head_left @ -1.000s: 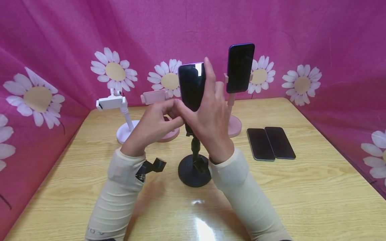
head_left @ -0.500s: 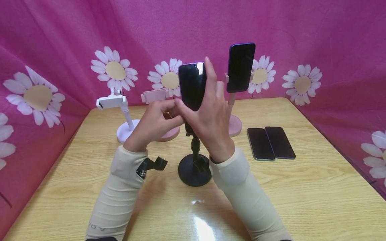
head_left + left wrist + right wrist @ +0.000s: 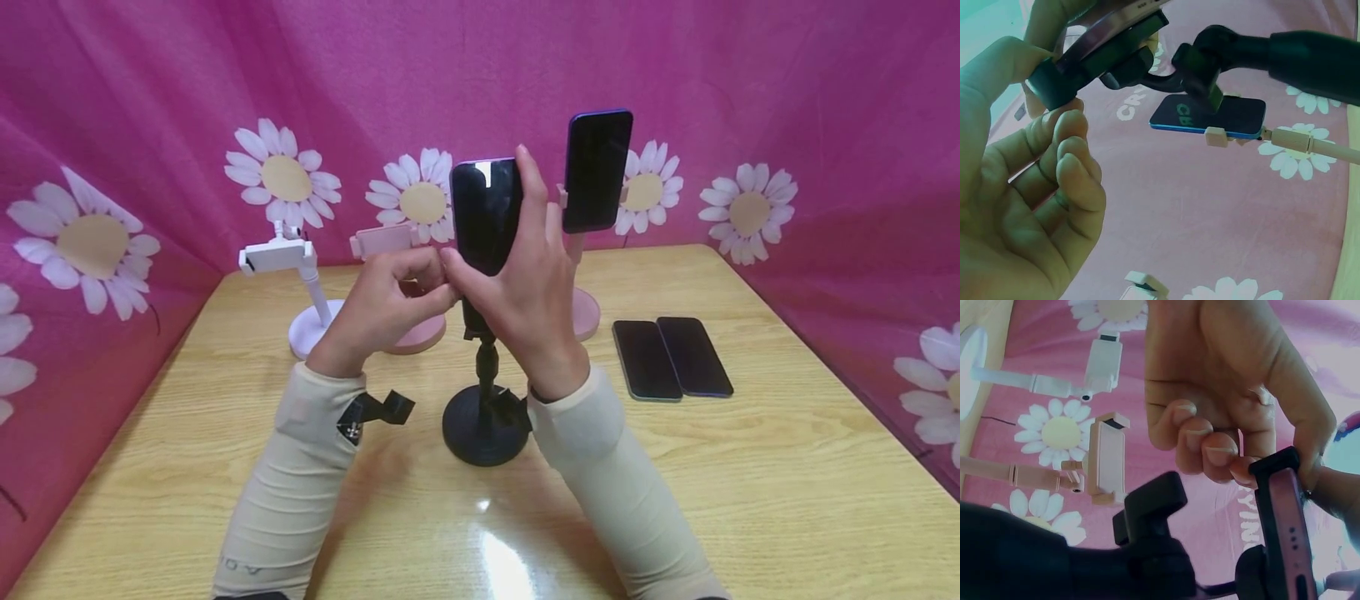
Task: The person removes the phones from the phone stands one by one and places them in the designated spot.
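A black phone stand [image 3: 483, 433] stands upright at the middle of the table, with a dark-screened smartphone [image 3: 482, 221] upright in its holder. My left hand [image 3: 382, 304] is at the phone's lower left side. Between its thumb and fingers it pinches the holder's black clamp end [image 3: 1054, 84], as the left wrist view shows. My right hand [image 3: 528, 300] grips the phone, its fingers along the right edge and its thumb across the lower front, the thumb tip close to my left fingers. From the right wrist, the phone's pinkish edge [image 3: 1294, 531] shows inside the black clamp.
Behind stand a white phone stand [image 3: 306, 329], a pink stand [image 3: 386, 240] partly hidden by my left hand, and another pink stand [image 3: 585, 315] holding a phone [image 3: 597, 171]. Two phones [image 3: 647, 358] lie side by side at right. A pink flowered cloth [image 3: 480, 75] surrounds the table.
The phone's upper part and my right hand have shifted slightly to the right. My left hand keeps its pinch at the clamp. The other stands and phones stay put.
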The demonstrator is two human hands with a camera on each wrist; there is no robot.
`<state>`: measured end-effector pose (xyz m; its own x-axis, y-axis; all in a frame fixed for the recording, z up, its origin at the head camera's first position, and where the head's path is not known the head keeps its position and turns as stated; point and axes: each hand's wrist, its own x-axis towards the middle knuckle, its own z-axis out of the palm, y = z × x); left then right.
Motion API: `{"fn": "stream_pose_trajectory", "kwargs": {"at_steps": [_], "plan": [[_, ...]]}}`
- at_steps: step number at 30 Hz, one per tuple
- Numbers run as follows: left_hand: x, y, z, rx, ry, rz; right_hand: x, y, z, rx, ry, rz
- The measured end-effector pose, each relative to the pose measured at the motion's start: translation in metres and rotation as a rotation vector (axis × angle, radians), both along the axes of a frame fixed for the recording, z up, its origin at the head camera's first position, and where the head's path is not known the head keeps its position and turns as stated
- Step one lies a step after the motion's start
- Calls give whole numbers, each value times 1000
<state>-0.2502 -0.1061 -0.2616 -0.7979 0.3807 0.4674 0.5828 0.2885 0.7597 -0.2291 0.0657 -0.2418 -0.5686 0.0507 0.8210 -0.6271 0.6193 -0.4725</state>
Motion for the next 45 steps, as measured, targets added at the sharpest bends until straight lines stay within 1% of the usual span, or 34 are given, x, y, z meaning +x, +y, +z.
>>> {"fn": "stream_pose_trajectory", "kwargs": {"at_steps": [3,10,13,18,22,26,29,32,35,37,41,45], "plan": [[0,-3,0,-7,8,-4,1,-1,-1,-6,-19,7],[3,-7,2,-34,-6,11,0,-2,-1,-14,38,16],[4,-8,4,-38,-12,12,0,-1,0,-26,35,36],[4,-8,5,-50,-15,11,0,4,3,-57,-6,122],[5,-8,6,-48,5,5,3,9,7,-81,-79,204],[5,-6,7,-63,18,3,19,13,21,-139,-207,316],[7,-6,8,-87,27,13,32,15,31,-205,-318,408],[8,-5,9,-103,38,23,36,19,35,-273,-397,507],[9,-5,9,-119,51,39,35,22,36,-317,-439,588],[10,-4,10,-132,59,55,33,25,34,-325,-449,626],[12,-3,11,-159,81,85,24,30,28,-315,-452,665],[13,-2,11,-170,98,97,13,34,21,-316,-442,705]]}}
